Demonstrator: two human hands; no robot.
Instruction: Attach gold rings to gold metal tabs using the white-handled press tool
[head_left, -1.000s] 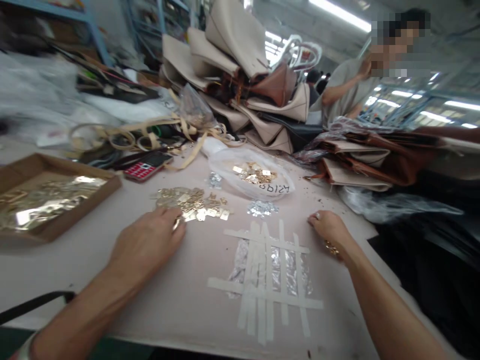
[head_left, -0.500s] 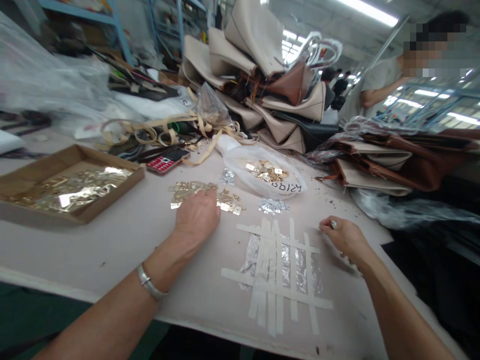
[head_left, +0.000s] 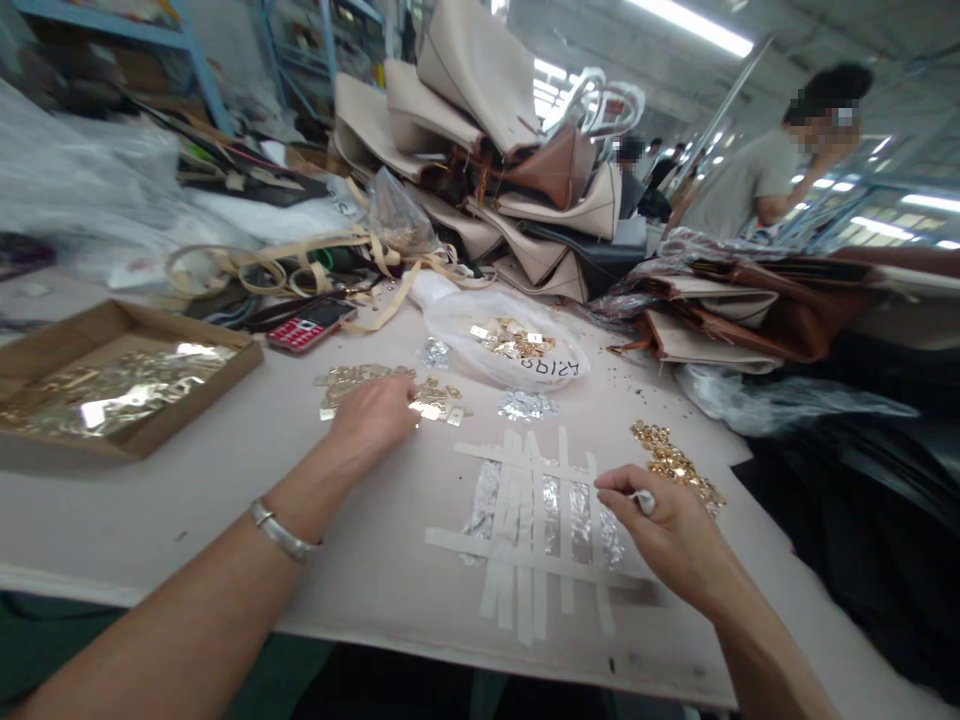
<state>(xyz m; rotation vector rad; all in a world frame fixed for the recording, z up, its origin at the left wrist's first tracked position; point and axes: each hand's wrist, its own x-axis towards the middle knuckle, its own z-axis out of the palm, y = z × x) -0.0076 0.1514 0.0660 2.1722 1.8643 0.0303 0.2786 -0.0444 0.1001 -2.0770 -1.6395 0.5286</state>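
My left hand [head_left: 375, 415] rests at a pile of flat gold-coloured metal plates [head_left: 442, 402], its fingers curled together and their tips partly hidden. A silver bangle [head_left: 283, 530] circles that wrist. My right hand [head_left: 671, 530] is closed in a pinch over the right edge of a taped patch. A small whitish piece [head_left: 643, 502] shows at its fingers, too small to name. Strips of pale tape [head_left: 495, 548] cross over clear, crinkled plastic [head_left: 580, 520] on the table. Beyond the right hand lies a heap of small shiny gold fittings [head_left: 675, 465].
A cardboard box [head_left: 139, 440] of gold plates stands on the left. A white plastic bag [head_left: 450, 320] holds more metal pieces, with small silver pieces [head_left: 527, 404] before it. A red phone [head_left: 311, 325] lies behind. Handbags [head_left: 480, 80] are stacked at the back; a person [head_left: 750, 185] stands beyond.
My right hand has moved left, from beside the gold fittings to the taped patch, uncovering the heap. My left hand stays at the plates. The view has shifted slightly.
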